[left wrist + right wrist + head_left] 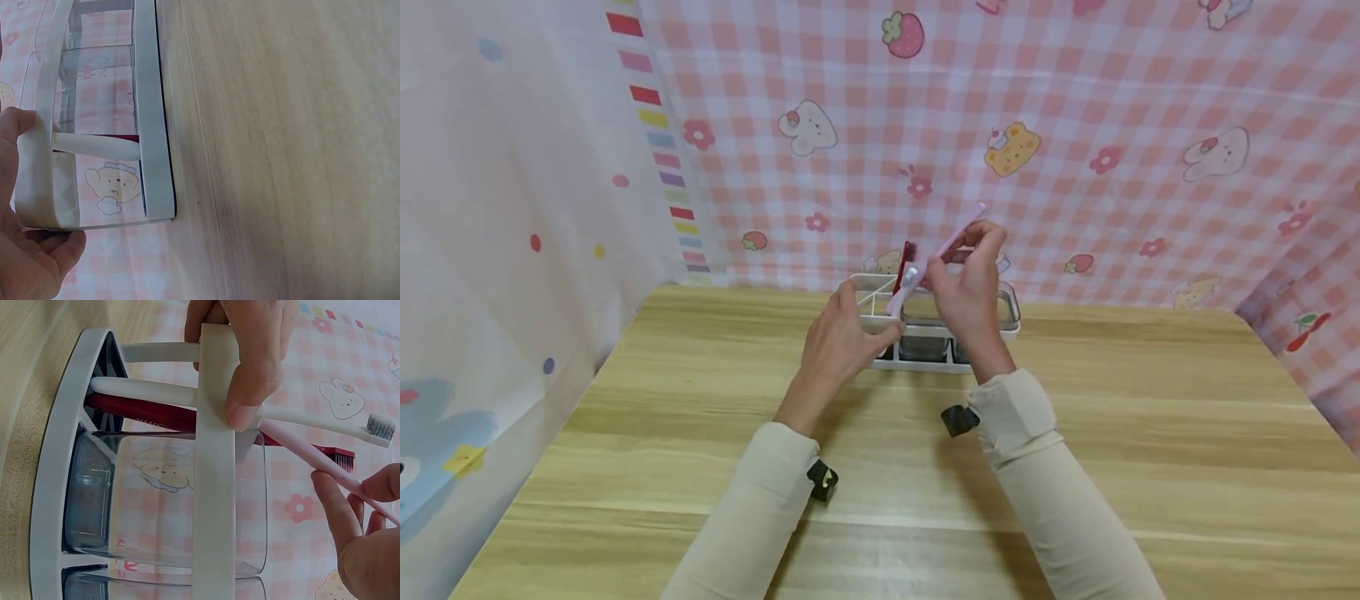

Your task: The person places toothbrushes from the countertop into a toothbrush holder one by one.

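Note:
A white toothbrush holder (958,367) stands on the table near the patterned cloth. My left hand (842,337) grips its left end, thumb on the front rail. In my right hand (972,283), thumb and fingers pinch a pink toothbrush (300,447). That brush slants above the holder, its lower end at the top of the left compartment. A white toothbrush (150,392) and a red toothbrush (140,412) stand in this same compartment, bristles up. Beside them, clear cups (156,494) sit in the holder. In the left wrist view, the pink brush cannot be made out.
The wood-grain table (880,517) reaches toward me and to both sides. Behind the holder hangs a pink checked cloth (850,183), close to its back. A pale dotted curtain (535,292) borders the left side. Each sleeve carries a small black wrist camera (823,481).

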`<move>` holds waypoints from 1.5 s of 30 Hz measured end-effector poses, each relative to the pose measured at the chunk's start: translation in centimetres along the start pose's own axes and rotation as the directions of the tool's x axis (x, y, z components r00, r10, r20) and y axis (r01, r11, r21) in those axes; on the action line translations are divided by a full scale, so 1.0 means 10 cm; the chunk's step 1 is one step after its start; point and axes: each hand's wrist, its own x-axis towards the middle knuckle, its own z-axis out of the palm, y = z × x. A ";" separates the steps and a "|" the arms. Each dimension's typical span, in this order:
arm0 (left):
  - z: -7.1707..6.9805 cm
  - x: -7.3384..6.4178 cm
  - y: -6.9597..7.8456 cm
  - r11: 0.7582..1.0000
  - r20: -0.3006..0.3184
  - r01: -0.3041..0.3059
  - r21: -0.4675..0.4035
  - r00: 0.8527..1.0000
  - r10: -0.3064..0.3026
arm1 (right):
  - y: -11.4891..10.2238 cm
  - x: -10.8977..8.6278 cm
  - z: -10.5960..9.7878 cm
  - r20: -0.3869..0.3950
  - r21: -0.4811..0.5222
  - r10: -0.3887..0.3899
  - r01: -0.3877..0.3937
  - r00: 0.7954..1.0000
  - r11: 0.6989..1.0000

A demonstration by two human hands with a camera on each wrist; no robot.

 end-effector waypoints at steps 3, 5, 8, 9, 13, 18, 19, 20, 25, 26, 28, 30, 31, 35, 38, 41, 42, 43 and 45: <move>-0.01 0.00 -0.01 1.000 -0.013 -0.002 0.002 1.000 0.002 | 0.00 0.01 0.02 0.006 0.006 -0.019 0.019 1.000 1.000; -0.01 0.01 -0.01 1.000 -0.018 -0.005 0.006 1.000 0.005 | -0.01 0.02 0.04 0.006 0.004 -0.031 0.031 1.000 1.000; -0.03 0.01 -0.01 1.000 -0.024 -0.012 0.005 1.000 0.012 | -0.02 0.02 0.06 0.006 -0.013 -0.030 0.030 1.000 0.999; -0.03 0.01 -0.01 1.000 -0.025 -0.013 0.004 1.000 0.014 | -0.02 0.02 0.07 0.010 -0.015 -0.024 0.024 1.000 1.000; -0.04 0.01 -0.02 1.000 -0.028 -0.008 0.001 1.000 0.008 | -0.01 0.00 0.09 0.031 -0.004 -0.009 0.009 0.999 1.000; -0.02 0.00 -0.03 1.000 -0.016 -0.009 -0.016 1.000 0.008 | 0.00 -0.02 0.09 0.034 -0.010 -0.010 0.010 0.999 1.000; -0.02 0.00 -0.03 1.000 -0.015 -0.009 -0.018 1.000 0.009 | 0.00 -0.02 0.09 0.036 -0.015 -0.009 0.010 0.999 1.000; -0.01 -0.01 -0.03 1.000 -0.015 -0.010 -0.019 1.000 0.010 | 0.00 -0.02 0.09 0.039 -0.010 -0.007 0.007 0.999 1.000; -0.01 0.00 -0.03 1.000 -0.030 -0.014 -0.009 0.999 0.014 | 0.02 -0.01 0.11 0.056 0.003 -0.018 0.018 0.998 1.000; -0.01 0.00 -0.03 1.000 -0.030 -0.015 -0.008 0.999 0.015 | 0.02 -0.01 0.11 0.057 0.010 -0.022 0.021 0.998 1.000; -0.01 0.00 -0.03 1.000 -0.027 -0.014 -0.009 1.000 0.014 | 0.03 -0.02 0.12 0.061 0.010 -0.025 0.024 0.998 1.000; -0.01 -0.01 -0.03 1.000 -0.023 -0.013 -0.009 1.000 0.013 | 0.03 -0.04 0.12 0.069 0.017 -0.023 0.022 0.997 1.000; 0.00 -0.01 -0.03 1.000 -0.023 -0.012 -0.009 1.000 0.012 | 0.04 -0.05 0.13 0.073 0.023 -0.022 0.020 0.997 1.000; 0.00 -0.01 -0.03 1.000 -0.029 -0.020 -0.013 0.999 0.019 | 0.06 -0.07 0.13 0.084 0.004 -0.021 0.021 0.996 1.000; 0.01 0.00 -0.03 1.000 -0.031 -0.026 -0.017 0.999 0.026 | 0.07 -0.06 0.14 0.078 -0.017 -0.031 0.032 0.997 0.999; 0.01 0.00 -0.02 0.999 -0.030 -0.028 -0.015 0.999 0.028 | 0.07 -0.06 0.13 0.071 -0.030 -0.046 0.048 0.996 0.998; 0.01 0.00 -0.01 1.000 -0.030 -0.027 -0.016 0.999 0.027 | 0.08 -0.06 0.13 0.071 -0.030 -0.049 0.051 0.996 0.998; 0.01 0.00 -0.01 1.000 -0.028 -0.025 -0.015 0.999 0.025 | 0.08 -0.06 0.13 0.073 -0.035 -0.052 0.055 0.996 0.998; 0.01 0.00 -0.01 1.000 -0.026 -0.022 -0.015 0.999 0.021 | 0.09 -0.06 0.13 0.074 -0.046 -0.056 0.059 0.996 0.997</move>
